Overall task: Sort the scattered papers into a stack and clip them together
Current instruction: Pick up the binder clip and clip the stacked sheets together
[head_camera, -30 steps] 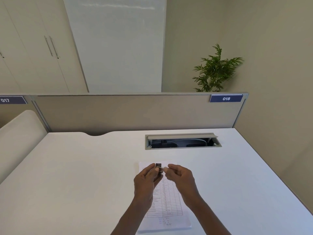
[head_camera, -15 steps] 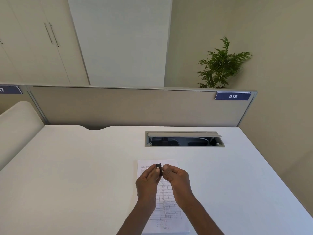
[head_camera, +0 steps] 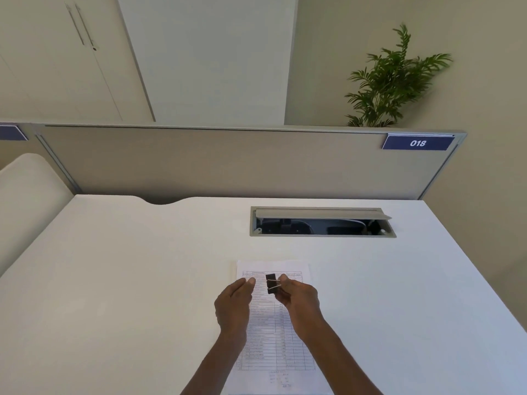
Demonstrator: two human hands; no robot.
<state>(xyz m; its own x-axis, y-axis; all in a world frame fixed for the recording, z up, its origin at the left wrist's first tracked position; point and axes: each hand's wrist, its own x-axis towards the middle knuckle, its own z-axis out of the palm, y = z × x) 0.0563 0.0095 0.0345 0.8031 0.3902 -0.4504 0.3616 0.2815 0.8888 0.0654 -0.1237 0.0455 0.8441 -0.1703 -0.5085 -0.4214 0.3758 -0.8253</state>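
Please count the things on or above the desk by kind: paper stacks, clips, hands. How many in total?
Paper stack: 1
Binder clip, black, in the right hand's grip: 1
Hands: 2, left hand and right hand
Total: 4

right hand [head_camera: 296, 295] pinches binder clip [head_camera: 272, 283] | left hand [head_camera: 235, 305] open beside | papers [head_camera: 273, 337] stacked on desk [head_camera: 128, 280]
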